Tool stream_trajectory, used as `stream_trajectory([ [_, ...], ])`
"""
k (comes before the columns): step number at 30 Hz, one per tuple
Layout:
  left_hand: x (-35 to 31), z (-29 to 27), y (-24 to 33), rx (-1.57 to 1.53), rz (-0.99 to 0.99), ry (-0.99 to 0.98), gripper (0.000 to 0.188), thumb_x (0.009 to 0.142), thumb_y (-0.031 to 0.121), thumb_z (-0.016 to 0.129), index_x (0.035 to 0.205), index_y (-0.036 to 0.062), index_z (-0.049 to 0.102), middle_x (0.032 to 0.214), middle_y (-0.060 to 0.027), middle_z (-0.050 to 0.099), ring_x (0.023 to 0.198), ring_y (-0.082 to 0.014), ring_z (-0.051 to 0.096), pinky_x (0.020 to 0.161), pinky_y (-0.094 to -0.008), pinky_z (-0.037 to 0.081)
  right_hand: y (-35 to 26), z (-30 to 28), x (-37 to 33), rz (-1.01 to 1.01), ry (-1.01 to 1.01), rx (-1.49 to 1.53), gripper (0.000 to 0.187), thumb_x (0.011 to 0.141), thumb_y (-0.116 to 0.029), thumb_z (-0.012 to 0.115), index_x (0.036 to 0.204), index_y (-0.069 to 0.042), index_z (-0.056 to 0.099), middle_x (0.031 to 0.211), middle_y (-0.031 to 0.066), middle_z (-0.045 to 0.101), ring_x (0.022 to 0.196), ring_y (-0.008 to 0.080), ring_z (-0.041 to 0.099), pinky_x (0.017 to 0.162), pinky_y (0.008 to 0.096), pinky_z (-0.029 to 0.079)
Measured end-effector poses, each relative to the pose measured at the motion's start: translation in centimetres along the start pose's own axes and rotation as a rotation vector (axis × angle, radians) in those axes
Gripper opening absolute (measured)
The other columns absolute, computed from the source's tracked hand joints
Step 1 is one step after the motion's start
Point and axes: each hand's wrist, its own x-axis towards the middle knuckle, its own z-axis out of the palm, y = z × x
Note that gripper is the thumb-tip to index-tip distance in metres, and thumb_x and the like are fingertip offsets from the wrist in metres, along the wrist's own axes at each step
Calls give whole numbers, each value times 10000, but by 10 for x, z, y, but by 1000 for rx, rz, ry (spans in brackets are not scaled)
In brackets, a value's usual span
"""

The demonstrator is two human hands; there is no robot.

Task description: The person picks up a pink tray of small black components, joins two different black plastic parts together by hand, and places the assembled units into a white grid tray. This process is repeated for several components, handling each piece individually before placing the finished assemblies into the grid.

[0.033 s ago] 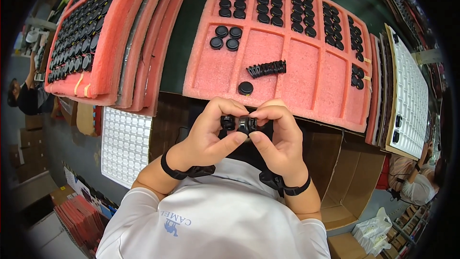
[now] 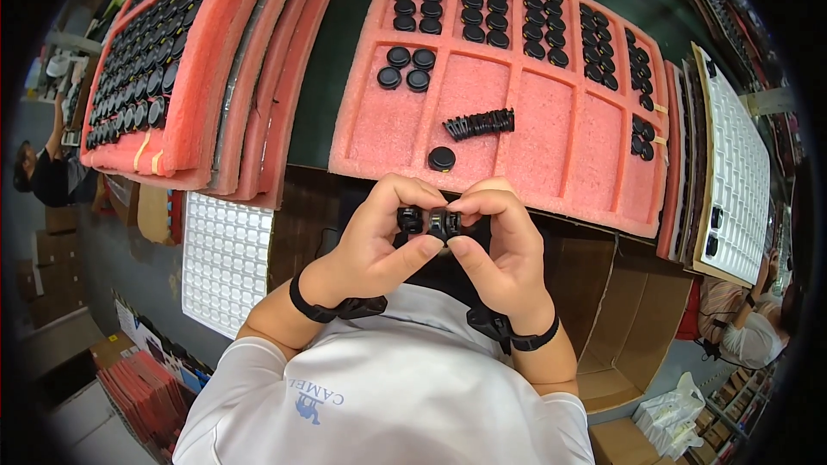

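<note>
In front of my chest, my left hand (image 2: 379, 237) and my right hand (image 2: 504, 245) meet fingertip to fingertip. Both pinch a small glossy black round part (image 2: 441, 224) between thumbs and fingers. A second small black piece (image 2: 410, 220) sits inside the curled fingers of my left hand; its exact kind is hidden. Just beyond my hands, on the pink foam tray (image 2: 543, 116), lies a single black round cap (image 2: 442, 158). Behind it a row of thin black pieces (image 2: 479, 124) leans over on its side.
Several black round caps (image 2: 534, 21) fill the tray's far compartments. To the left stand stacked pink foam trays (image 2: 185, 133) loaded with similar caps. White blister trays (image 2: 226, 263) are at lower left and right. An open cardboard box (image 2: 633, 319) stands right of me. Other people are at both edges.
</note>
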Motion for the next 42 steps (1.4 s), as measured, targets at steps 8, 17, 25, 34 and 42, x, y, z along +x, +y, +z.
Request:
stream_trajectory([
  [8, 9, 1, -3, -128, -127, 54, 293, 870, 48, 557, 1124, 5, 416, 1036, -82, 509, 872, -93, 462, 757, -233, 409, -1, -13, 17, -43, -37, -168, 261, 785, -9, 628, 1028, 5, 534, 941, 74, 502, 834, 143, 488, 765, 255, 410],
  [17, 8, -6, -14, -127, -220, 51, 289, 855, -92, 441, 1120, 15, 398, 1037, -129, 535, 827, -122, 502, 707, -217, 439, -30, -46, 10, 3, 169, -294, 223, 800, 4, 624, 1007, 4, 544, 930, 76, 516, 858, 139, 552, 751, 244, 455],
  [25, 6, 11, 4, -178, -204, 31, 259, 845, -27, 517, 1080, 20, 420, 985, -168, 579, 693, -131, 534, 598, -222, 459, -40, -73, -51, 25, 334, -471, 207, 793, -40, 644, 977, 1, 557, 929, 58, 529, 819, 140, 535, 749, 253, 439],
  [34, 8, 35, 11, -145, -138, -123, 250, 811, 32, 624, 1012, 24, 474, 921, -132, 611, 661, -104, 527, 573, -209, 451, -122, -121, -109, -57, 532, -703, 205, 782, -36, 638, 970, -3, 564, 931, 65, 526, 812, 142, 512, 741, 251, 425],
  [42, 23, 47, 0, -150, -185, -158, 225, 814, 30, 622, 998, 24, 492, 918, -126, 616, 664, -100, 530, 575, -208, 450, -155, -151, -126, -26, 594, -828, 190, 779, -31, 634, 955, -8, 565, 934, 60, 529, 818, 142, 506, 738, 243, 418],
])
